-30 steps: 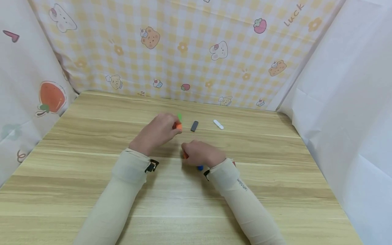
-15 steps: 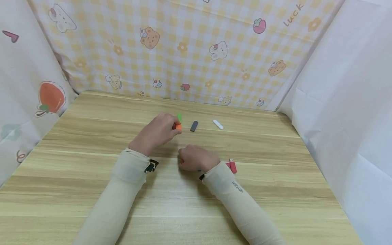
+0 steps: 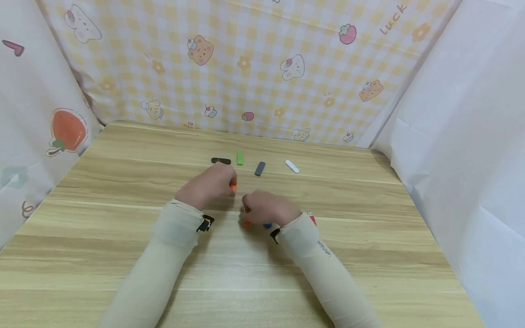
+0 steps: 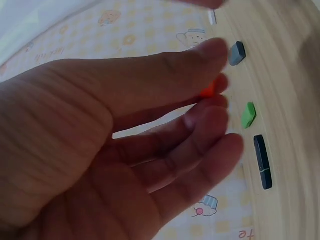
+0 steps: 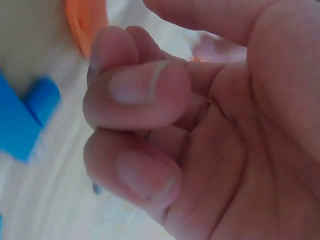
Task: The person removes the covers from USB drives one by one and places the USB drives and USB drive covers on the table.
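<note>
In the head view my left hand pinches a small orange piece, mostly hidden by the fingers. The left wrist view shows a bit of the orange piece between thumb and index finger. My right hand is low over the table, just right of the left. Its fingers are bent and the thumb stands apart from them. Another orange piece shows beyond the fingertips in the right wrist view. A blue piece lies beside the right wrist, partly covered.
Along the back of the wooden table lie a black USB stick, a green one, a grey one and a white one. A red USB stick shows partly behind the right sleeve.
My left hand has drawn back toward the right hand with its orange piece, uncovering the black stick. The right hand shifted left, then back right; the second orange piece now shows below its fingers.
</note>
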### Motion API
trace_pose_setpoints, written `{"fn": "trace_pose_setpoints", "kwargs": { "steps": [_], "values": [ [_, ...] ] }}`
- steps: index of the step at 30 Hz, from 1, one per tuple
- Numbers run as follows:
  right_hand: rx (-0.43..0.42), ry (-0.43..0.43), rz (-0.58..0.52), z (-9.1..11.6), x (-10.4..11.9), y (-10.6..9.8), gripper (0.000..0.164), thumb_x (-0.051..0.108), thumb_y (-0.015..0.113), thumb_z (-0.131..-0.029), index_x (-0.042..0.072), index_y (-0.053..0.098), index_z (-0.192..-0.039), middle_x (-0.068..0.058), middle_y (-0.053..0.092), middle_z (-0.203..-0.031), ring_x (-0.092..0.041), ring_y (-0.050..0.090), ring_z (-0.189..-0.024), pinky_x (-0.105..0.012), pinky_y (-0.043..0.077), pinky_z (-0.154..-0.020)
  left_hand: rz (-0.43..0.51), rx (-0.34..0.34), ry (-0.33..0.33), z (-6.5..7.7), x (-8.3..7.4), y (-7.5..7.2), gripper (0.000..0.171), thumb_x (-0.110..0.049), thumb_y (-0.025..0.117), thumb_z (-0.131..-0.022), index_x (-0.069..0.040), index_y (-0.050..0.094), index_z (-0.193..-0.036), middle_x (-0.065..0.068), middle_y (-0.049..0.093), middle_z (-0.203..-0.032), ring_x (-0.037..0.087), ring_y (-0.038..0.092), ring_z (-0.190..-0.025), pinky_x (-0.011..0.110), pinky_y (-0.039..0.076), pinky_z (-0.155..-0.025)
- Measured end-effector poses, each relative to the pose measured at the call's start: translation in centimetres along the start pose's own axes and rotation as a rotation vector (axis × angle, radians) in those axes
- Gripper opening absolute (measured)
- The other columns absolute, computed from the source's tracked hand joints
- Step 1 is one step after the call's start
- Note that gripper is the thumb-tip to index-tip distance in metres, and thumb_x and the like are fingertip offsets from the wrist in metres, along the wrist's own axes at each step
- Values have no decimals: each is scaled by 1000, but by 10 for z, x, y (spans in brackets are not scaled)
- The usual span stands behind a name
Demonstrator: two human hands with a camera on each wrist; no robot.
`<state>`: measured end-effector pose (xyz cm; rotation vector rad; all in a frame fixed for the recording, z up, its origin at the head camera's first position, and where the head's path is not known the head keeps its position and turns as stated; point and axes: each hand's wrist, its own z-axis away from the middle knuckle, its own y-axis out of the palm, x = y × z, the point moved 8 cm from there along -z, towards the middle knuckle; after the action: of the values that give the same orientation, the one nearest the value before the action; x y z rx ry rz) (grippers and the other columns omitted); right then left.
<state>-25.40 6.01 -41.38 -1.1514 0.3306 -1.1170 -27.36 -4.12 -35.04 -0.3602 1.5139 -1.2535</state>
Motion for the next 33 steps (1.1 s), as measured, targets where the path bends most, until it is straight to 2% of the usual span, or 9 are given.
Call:
{"fn": "trace_pose_setpoints", "kwargs": {
  "steps": [3, 5, 8, 13, 20, 23, 27, 29, 33],
  "values": [
    [-5, 35, -39, 19, 3, -21, 25, 27, 63, -108, 11, 64, -90, 2, 54, -72, -14, 52, -62, -27, 42, -62, -16, 30, 17, 0, -2, 6, 15, 10, 70, -90, 0, 71, -80, 3, 57, -77, 18, 53, -75, 29, 46, -68],
    [-23, 41, -45, 26, -2, -30, 24, 27, 62, -110, 9, 66, -94, 2, 56, -74, -14, 53, -64, -26, 42, -63, -28, 41, 15, 0, -3, 9, 9, 9, 70, -92, 3, 77, -93, 8, 70, -90, 21, 61, -84, 33, 56, -77],
    [-48, 53, -56, 34, -10, -39, 22, 28, 62, -111, 9, 66, -99, 2, 58, -78, -14, 55, -69, -25, 43, -65, -50, 70, -4, -1, -4, 15, 16, 5, 71, -95, 4, 78, -109, 13, 76, -110, 25, 66, -97, 39, 60, -90],
    [-84, 70, -55, 41, -18, -48, 22, 29, 64, -110, 9, 68, -101, 0, 63, -79, -15, 58, -69, -27, 47, -65, -71, 143, -71, -1, -2, 25, 14, 8, 70, -93, 0, 76, -102, 10, 73, -99, 23, 62, -84, 32, 54, -74],
    [-43, -22, 20, 32, -4, -38, 10, 20, 69, -107, 11, 73, -109, -1, 70, -93, -16, 60, -78, -28, 51, -72, -80, 189, -94, 1, -3, 36, 16, 13, 71, -85, -1, 72, -92, 9, 70, -91, 21, 58, -78, 28, 48, -66],
    [-36, -32, 19, 26, 3, -29, 8, 19, 76, -101, 12, 72, -100, 0, 69, -87, -15, 58, -73, -27, 49, -67, -76, 202, -114, 1, -2, 40, 16, 13, 72, -84, -3, 69, -88, 8, 69, -87, 20, 57, -75, 28, 47, -64],
    [-33, -33, 7, 19, 11, -19, 22, 23, 85, -94, 13, 68, -85, 3, 61, -75, -13, 53, -66, -25, 44, -62, -78, 204, -118, -4, -2, 45, 17, 12, 76, -81, -2, 70, -87, 7, 68, -85, 19, 56, -73, 28, 46, -63],
    [-30, -43, 20, 17, 14, -16, 26, 26, 87, -93, 13, 66, -82, 4, 58, -73, -12, 51, -65, -24, 43, -62, -75, 212, -115, -12, 4, 51, 18, 12, 76, -78, -3, 71, -86, 7, 68, -84, 19, 57, -72, 28, 46, -62],
    [-22, -42, 31, 16, 15, -12, 25, 27, 86, -95, 13, 68, -84, 4, 59, -74, -12, 51, -65, -23, 43, -63, -66, 223, -100, -42, 42, 80, 21, 10, 73, -72, -8, 71, -83, 5, 67, -81, 19, 58, -68, 29, 48, -57]
  ]
}}
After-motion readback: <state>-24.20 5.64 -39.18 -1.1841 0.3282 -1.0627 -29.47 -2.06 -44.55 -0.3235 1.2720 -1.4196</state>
